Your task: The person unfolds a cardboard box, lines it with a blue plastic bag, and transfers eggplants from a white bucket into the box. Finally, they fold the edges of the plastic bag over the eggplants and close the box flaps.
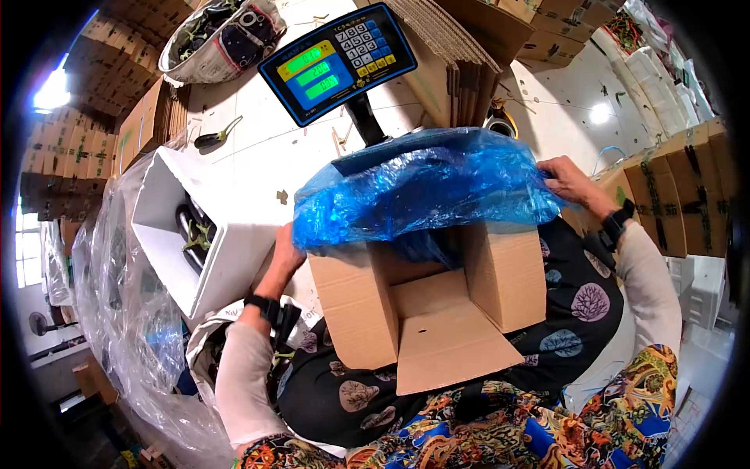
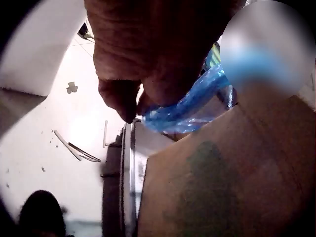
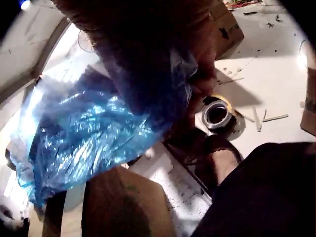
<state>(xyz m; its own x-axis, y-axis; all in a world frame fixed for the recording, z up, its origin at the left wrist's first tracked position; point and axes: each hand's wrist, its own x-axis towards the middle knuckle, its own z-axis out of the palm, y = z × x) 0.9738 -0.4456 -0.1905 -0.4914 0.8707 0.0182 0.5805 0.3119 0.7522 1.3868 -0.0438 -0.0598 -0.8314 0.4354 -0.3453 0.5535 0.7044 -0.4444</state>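
Observation:
A blue plastic bag [image 1: 437, 184] stretches across the far side of an open cardboard box [image 1: 351, 305], partly hanging into it. My left hand [image 1: 287, 248] pinches the bag's left edge; in the left wrist view, thumb and fingers of that hand [image 2: 153, 64] close on the blue film [image 2: 187, 111] just above the box's side. At the bag's right edge my right hand [image 1: 574, 181] grips the plastic. Seen from the right wrist, film [image 3: 98, 133] lies over part of the right hand [image 3: 158, 54]. The box's near flap [image 1: 453, 332] folds out toward the lap.
Behind the box stands a scale display [image 1: 336, 62] with lit green numbers. A white foam box [image 1: 234, 258] holding eggplants sits at left, near a lone eggplant [image 1: 211, 140]. Tape [image 3: 217, 116] lies on the floor. Flattened cartons [image 1: 437, 62] lean at the back; more cartons [image 1: 680, 187] line the right.

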